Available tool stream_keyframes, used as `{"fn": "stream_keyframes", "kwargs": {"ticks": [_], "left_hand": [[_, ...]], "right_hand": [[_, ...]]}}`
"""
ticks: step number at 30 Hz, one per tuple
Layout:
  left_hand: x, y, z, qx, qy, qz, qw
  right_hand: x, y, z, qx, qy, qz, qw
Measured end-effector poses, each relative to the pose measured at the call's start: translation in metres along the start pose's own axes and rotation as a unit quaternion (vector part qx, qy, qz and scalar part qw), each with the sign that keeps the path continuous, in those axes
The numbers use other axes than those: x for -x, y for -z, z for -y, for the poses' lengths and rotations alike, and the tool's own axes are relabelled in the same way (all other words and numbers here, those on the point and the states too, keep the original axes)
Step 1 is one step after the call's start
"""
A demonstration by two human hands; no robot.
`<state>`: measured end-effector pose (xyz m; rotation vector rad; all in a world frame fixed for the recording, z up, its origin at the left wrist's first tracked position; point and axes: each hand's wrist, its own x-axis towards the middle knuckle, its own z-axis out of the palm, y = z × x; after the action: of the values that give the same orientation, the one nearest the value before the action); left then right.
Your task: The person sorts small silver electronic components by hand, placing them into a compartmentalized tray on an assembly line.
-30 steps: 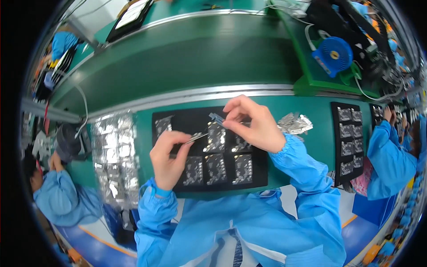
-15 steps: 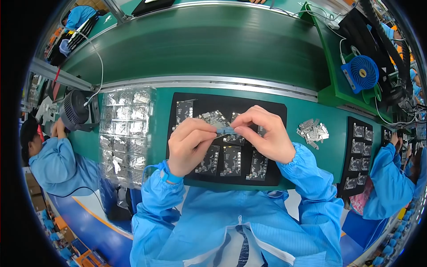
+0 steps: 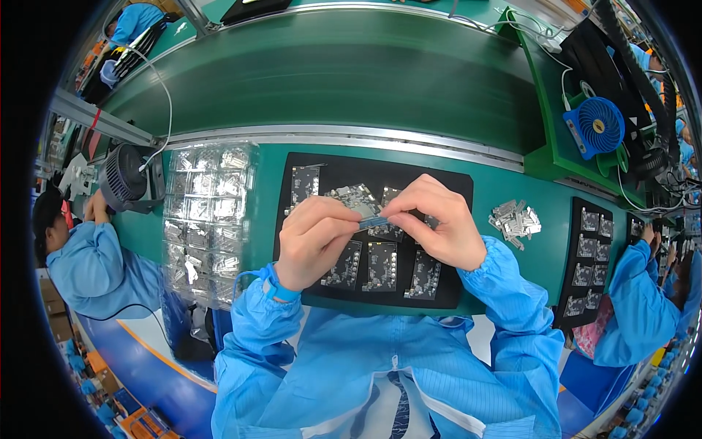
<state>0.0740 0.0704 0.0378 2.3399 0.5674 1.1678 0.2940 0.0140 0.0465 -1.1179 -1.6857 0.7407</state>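
A second ago the hands were apart above the black mat (image 3: 344, 168), the left with a thin silvery piece and the right with a small blue-grey piece; now they meet near the middle of the frame. The left hand (image 3: 317, 238) and the right hand (image 3: 439, 225) each have thumb and fingers drawn into a narrow pinch, apparently both on the small blue-grey piece (image 3: 374, 222), which is held over the mat, just below a tilted circuit board (image 3: 356, 196) in the picture. Whether the silvery piece is joined to it or hidden by the fingers cannot be told. The pose nearly matches that of half a second ago, which suggests that the work has passed from bringing parts together to fine two-handed handling. The lower row of boards (image 3: 382, 266) lies at lower centre, while the pile of metal pieces (image 3: 515, 221), right of centre, and the clear tray (image 3: 251, 164), at left, are untouched by either hand
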Motion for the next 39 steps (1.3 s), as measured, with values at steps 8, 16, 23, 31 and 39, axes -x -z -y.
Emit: {"fn": "stream_keyframes", "kwargs": {"ticks": [8,16,23,31,39], "left_hand": [[-0.003,-0.001,-0.006,0.08,0.157,0.014,0.984],[-0.004,-0.011,0.026,0.196,0.373,0.016,0.907],[-0.011,-0.022,0.058,0.084,0.385,0.05,0.918],[-0.025,-0.035,0.061,-0.218,0.173,0.063,0.958],[-0.034,-0.059,0.044,-0.199,0.067,0.173,0.962]], "right_hand": [[-0.004,0.006,-0.01,-0.062,-0.049,0.033,0.996],[-0.025,0.0,-0.037,0.008,-0.045,0.079,0.996],[-0.04,-0.022,-0.087,0.149,0.019,0.055,0.987],[-0.05,-0.028,-0.11,0.212,0.049,0.012,0.976],[0.002,0.05,-0.074,0.268,0.016,-0.074,0.961]]}}
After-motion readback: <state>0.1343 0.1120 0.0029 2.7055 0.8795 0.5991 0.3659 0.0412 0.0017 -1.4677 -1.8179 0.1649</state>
